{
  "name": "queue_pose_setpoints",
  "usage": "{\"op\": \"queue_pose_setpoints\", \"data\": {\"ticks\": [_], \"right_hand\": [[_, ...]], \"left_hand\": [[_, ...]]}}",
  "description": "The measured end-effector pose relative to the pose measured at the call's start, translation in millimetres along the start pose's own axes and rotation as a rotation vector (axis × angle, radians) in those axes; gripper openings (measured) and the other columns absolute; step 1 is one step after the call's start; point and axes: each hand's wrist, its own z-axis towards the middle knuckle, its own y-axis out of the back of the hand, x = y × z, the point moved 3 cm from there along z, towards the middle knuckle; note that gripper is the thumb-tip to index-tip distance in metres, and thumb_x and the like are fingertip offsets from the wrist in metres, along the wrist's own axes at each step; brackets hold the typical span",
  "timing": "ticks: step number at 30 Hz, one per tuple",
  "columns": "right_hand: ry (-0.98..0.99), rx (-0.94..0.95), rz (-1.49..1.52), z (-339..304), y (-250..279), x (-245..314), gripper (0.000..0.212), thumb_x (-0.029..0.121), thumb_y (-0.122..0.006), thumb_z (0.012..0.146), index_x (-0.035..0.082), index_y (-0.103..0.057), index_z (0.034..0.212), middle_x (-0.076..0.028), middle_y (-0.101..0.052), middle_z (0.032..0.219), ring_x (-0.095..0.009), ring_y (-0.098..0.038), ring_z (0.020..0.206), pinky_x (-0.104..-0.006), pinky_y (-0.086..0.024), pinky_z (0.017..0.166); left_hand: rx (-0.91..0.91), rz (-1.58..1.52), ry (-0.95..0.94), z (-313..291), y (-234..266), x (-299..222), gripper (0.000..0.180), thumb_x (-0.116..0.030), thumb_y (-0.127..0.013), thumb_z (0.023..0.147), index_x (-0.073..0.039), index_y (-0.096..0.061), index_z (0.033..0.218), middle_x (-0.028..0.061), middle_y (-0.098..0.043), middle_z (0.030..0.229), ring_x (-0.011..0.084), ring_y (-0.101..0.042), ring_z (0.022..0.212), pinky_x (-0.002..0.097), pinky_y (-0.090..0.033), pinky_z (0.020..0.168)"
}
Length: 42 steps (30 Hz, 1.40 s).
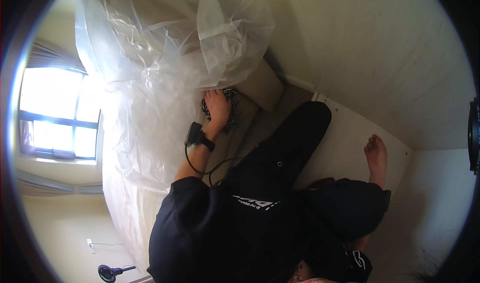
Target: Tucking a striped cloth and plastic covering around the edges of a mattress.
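My left hand [218,108] reaches forward with its fingers over a bunched black-and-white patterned cloth [230,99], gripping it. The cloth is pressed against a beige padded surface [227,140] beneath the edge of a clear plastic sheet [140,98]. A black device is strapped to my left wrist, and a cable runs from it. Off to the right, my right hand [376,154] is over a pale flat panel [345,133], its fingers curled in with nothing visible in them. Dark clothing hides part of my right arm.
A beige block-shaped cushion [261,85] sits by the wall under the plastic. My bent knee [315,115] in dark cloth is between my hands. A pale wall [380,48] rises on the right. At left are a bright window [55,113] and a dark round-headed object [107,273].
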Motion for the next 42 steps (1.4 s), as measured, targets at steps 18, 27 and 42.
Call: {"op": "queue_pose_setpoints", "data": {"ticks": [18,27,42], "right_hand": [[-0.016,0.013,-0.177,15.2,-6.0,0.9,0.023,0.020,-0.051,0.087,0.004,-0.052,0.104,-0.001,-0.051,0.086,-0.010,-0.046,0.070,-0.0242,-0.039,0.064],[-0.014,0.692,-0.278,-29.6,-150.0,8.6,0.039,0.013,-0.055,0.082,0.000,-0.047,0.118,-0.011,-0.054,0.111,-0.022,-0.056,0.093,-0.0344,-0.047,0.079],[0.092,0.267,-0.500,35.4,-125.0,13.7,0.069,0.030,-0.068,0.072,-0.004,-0.037,0.124,-0.014,-0.051,0.115,-0.022,-0.052,0.103,-0.0329,-0.043,0.088]], "left_hand": [[0.757,0.177,0.212,-133.4,82.7,66.3,0.029,-0.013,-0.053,0.078,0.005,-0.044,0.098,0.0229,-0.052,0.093,0.0364,-0.056,0.089,0.0419,-0.048,0.071],[0.578,-1.262,-0.040,-22.5,101.0,-114.3,0.051,-0.019,-0.068,0.073,0.003,-0.043,0.111,0.0185,-0.050,0.107,0.0319,-0.050,0.101,0.0380,-0.040,0.087],[0.914,0.573,-0.562,-48.3,131.5,38.5,0.015,-0.026,-0.061,0.070,-0.013,-0.067,0.065,0.0070,-0.065,0.074,0.0270,-0.055,0.095,0.0489,-0.014,0.107]]}}
